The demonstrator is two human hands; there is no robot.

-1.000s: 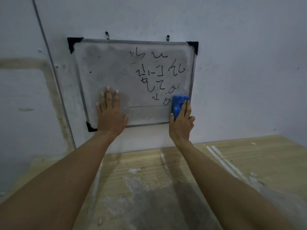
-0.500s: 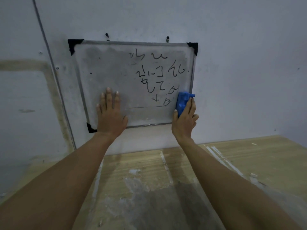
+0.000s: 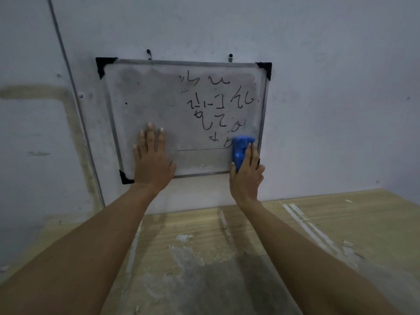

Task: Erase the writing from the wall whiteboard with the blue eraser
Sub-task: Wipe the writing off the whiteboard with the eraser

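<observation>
A small metal-framed whiteboard (image 3: 145, 105) with black corner caps hangs on the wall. Black writing (image 3: 218, 105) fills its right half; the left half is smudged grey. My right hand (image 3: 246, 176) presses the blue eraser (image 3: 241, 150) against the board's lower right corner, right beside the lowest marks. My left hand (image 3: 152, 160) lies flat with fingers spread on the board's lower left part, holding nothing. The board's lower right corner cap is hidden behind my right hand.
A worn wooden tabletop (image 3: 341, 235) with white paint streaks stands below the board, against the wall. A thin metal strip (image 3: 75, 110) runs down the wall left of the board. Two hooks (image 3: 148, 53) hold the board's top edge.
My right hand with the eraser slid right and up half a second ago, and has come back left and down over the lower right corner. My left hand has stayed put.
</observation>
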